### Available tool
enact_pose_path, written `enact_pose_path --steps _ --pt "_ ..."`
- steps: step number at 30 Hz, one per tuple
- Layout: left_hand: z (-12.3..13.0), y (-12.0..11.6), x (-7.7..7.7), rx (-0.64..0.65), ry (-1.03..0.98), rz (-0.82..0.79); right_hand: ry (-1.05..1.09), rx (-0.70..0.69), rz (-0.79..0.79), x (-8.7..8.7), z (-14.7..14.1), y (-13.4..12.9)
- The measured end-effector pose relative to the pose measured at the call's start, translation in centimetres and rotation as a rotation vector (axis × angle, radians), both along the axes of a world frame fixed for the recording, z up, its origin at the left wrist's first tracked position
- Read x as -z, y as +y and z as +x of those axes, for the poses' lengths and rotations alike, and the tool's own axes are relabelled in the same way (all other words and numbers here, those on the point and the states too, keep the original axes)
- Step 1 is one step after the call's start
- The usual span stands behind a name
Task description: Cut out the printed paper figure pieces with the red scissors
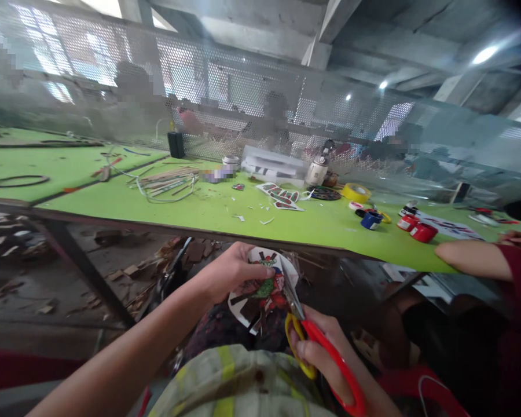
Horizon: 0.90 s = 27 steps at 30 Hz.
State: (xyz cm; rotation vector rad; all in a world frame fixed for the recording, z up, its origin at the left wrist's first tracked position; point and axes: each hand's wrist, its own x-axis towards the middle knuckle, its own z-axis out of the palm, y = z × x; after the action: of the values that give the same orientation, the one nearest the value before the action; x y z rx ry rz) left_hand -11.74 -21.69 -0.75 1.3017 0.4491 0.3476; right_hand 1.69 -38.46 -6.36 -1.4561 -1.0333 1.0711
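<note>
My left hand (234, 271) pinches the upper left part of a white paper piece (264, 289) printed with a red, green and dark coloured figure, held above my lap below the table edge. My right hand (325, 341) grips scissors (330, 341) with one red and one yellow handle loop, fingers through the loops. The blades are at the right side of the paper, beside the printed figure, pointing up and away from me. How far the blades are apart is hard to make out.
The green table (200, 211) holds thin sticks (171, 180), paper cutouts (282, 196), yellow tape (356, 192), a blue jar (371, 220) and red jars (423, 231). A perforated screen stands behind. Another person's forearm (477, 259) rests on the table at right.
</note>
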Motion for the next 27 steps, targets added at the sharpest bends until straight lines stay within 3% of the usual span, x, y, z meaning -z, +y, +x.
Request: enact_pose_path --steps 11,19,27 --pt "0.0 0.0 -0.2 0.036 -0.042 0.002 0.007 -0.042 -0.040 0.1 0.3 0.2" --pt "0.1 0.3 0.3 0.060 -0.073 0.003 -0.002 0.054 -0.047 1.1 0.1 0.2" --pt "0.2 0.2 -0.1 0.047 -0.080 -0.019 0.039 0.069 -0.027 0.8 -0.3 0.0"
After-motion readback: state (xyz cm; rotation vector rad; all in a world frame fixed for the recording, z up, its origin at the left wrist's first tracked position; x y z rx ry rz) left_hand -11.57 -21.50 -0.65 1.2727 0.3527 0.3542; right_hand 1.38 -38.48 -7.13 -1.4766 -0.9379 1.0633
